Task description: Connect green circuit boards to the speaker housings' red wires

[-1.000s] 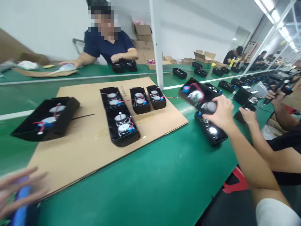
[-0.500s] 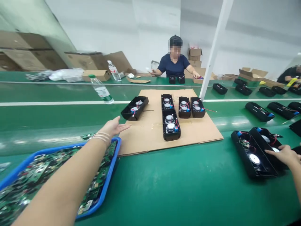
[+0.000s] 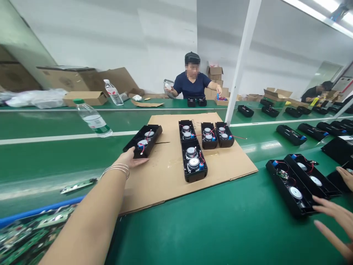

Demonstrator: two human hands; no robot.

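Observation:
My left hand [image 3: 129, 158], with bangles on the wrist, reaches to the near end of a black speaker housing [image 3: 143, 140] on the left of the cardboard sheet [image 3: 162, 176]. Its thumb overlaps the end wall and its fingers lie stretched out along the lower edge. Two round speakers and red wires sit inside that housing. At the lower right, my right hand [image 3: 335, 219] has its fingers spread, beside the near end of an open housing [image 3: 286, 191] with speakers and a circuit board. Another such housing [image 3: 311, 173] lies alongside. Several more housings [image 3: 194, 162] stand on the cardboard.
A blue tray [image 3: 41, 210] of circuit boards is at the lower left, with one loose board [image 3: 78, 186] beyond it. A water bottle [image 3: 93, 119] stands behind. A co-worker's hand [image 3: 346, 176] is at the right edge. A person [image 3: 191, 82] sits opposite, near a white post [image 3: 242, 62].
My left hand has moved forward to the left housing. My right hand has come off the right-hand housings and spread its fingers. The view has shifted, and a co-worker's hand shows at the right.

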